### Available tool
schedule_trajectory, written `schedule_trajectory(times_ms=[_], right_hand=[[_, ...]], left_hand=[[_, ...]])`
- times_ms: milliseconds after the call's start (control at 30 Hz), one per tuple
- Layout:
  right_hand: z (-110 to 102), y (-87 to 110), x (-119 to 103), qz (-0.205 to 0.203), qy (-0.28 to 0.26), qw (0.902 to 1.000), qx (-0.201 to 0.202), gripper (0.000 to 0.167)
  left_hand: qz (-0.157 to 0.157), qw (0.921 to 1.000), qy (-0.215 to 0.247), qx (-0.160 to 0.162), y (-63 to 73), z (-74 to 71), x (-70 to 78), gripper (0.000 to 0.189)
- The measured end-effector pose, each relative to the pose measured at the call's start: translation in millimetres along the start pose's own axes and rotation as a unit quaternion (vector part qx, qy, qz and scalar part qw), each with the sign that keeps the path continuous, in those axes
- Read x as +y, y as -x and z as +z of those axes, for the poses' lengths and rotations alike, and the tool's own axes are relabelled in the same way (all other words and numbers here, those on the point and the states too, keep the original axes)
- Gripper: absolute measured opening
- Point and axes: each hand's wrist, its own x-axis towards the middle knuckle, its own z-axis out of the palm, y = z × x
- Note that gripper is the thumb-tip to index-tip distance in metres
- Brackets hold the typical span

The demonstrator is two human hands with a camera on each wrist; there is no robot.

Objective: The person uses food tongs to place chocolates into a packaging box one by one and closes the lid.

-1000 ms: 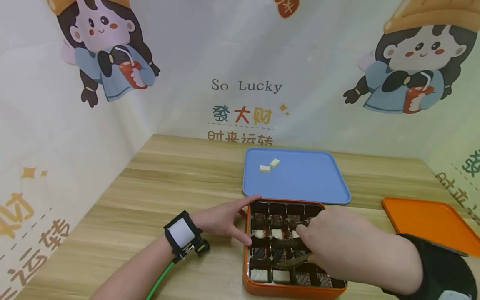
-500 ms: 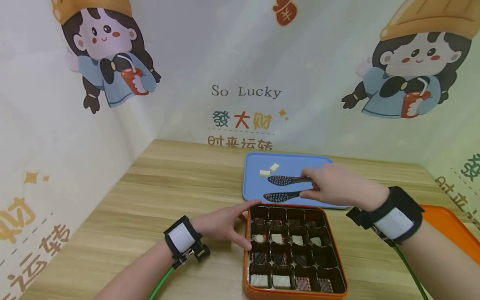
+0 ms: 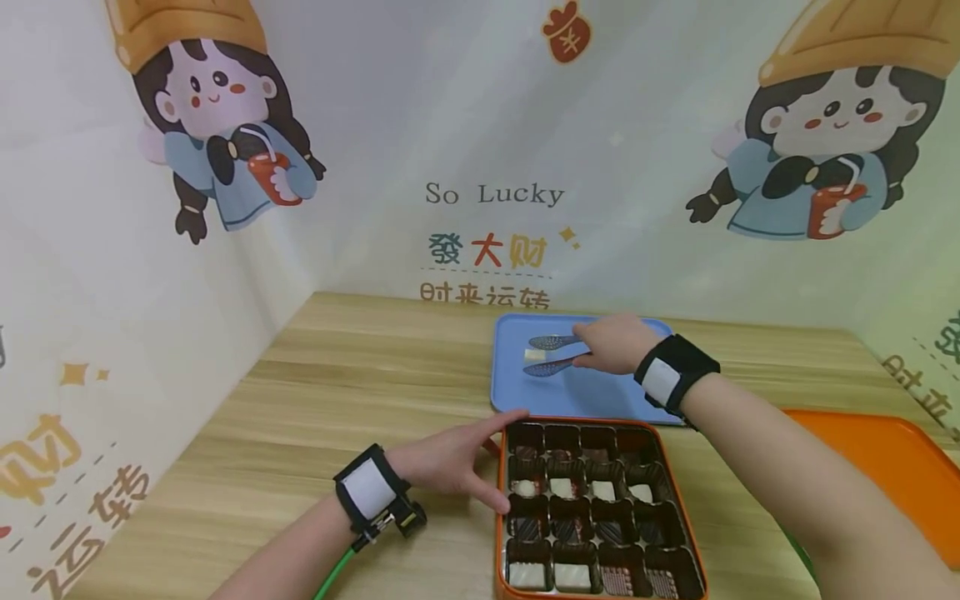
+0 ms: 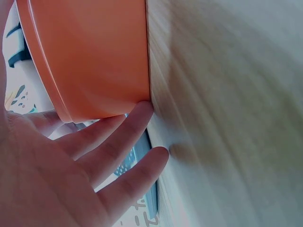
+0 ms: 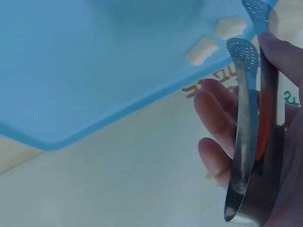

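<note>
My right hand (image 3: pixel 618 343) holds metal serving tongs (image 3: pixel 551 368) with perforated tips over the blue tray (image 3: pixel 622 400). The tongs' tips stand apart. In the head view they lie to either side of a small white block (image 3: pixel 535 355). The right wrist view shows two such white blocks (image 5: pixel 201 50) on the tray near the tips, not gripped. My left hand (image 3: pixel 450 458) rests its spread fingers and thumb against the left side of an orange box (image 3: pixel 501 533). Its wrist view shows the fingers fairly straight along the box wall (image 4: pixel 94 56).
Inside the box, a dark divided insert holds dark chocolates (image 3: pixel 609 530), white pieces (image 3: pixel 527 575) and striped pinkish pieces (image 3: pixel 617 581). An orange tray or lid (image 3: pixel 877 467) lies at the right. A printed cloth (image 3: pixel 375 167) hangs behind the wooden table (image 3: pixel 390 367).
My right hand has carried the tongs from over the box, forward to the blue tray and then left toward the white blocks. My left hand has stayed at the box.
</note>
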Motion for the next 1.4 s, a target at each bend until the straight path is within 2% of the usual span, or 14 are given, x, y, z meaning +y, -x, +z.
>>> schedule_trajectory(times_ms=[133, 267, 533, 833, 1000, 1100, 1200, 1400], right_hand=[[2.1, -12.3, 2.6, 0.026, 0.001, 0.9995, -0.017, 0.04], [2.3, -16.9, 4.0, 0.031, 0.013, 0.9992, -0.021, 0.04], [3.7, -14.6, 3.6, 0.016, 0.012, 0.9997, -0.011, 0.02], [9.1, -13.0, 2.8, 0.027, -0.022, 0.9992, -0.019, 0.016], [14.0, -9.4, 2.5, 0.019, -0.031, 0.9993, -0.008, 0.014], [14.9, -2.8, 1.7, 0.008, -0.051, 0.9987, 0.007, 0.013], [11.7, 12.1, -0.3, -0.013, -0.074, 0.9968, 0.027, 0.012], [0.6, 63.6, -3.7, -0.072, -0.091, 0.989, 0.092, 0.011]], left_hand=[[0.005, 1.0, -0.001, 0.0, -1.8, 0.7, 1.5, 0.107], [0.006, 1.0, -0.001, -0.001, -2.9, 0.8, 3.2, 0.107], [0.004, 1.0, 0.004, -0.003, -3.5, 0.0, 5.5, 0.107], [0.002, 1.0, 0.004, 0.0, -2.3, 1.1, 3.2, 0.108], [0.001, 1.0, 0.004, 0.002, -1.4, 3.7, 0.4, 0.108], [0.002, 1.0, 0.006, 0.004, -0.6, 5.5, -1.3, 0.108], [0.002, 1.0, 0.006, 0.004, 0.1, 6.4, -2.3, 0.108], [0.001, 0.9998, -0.015, 0.01, 0.1, 3.1, -0.7, 0.11]])
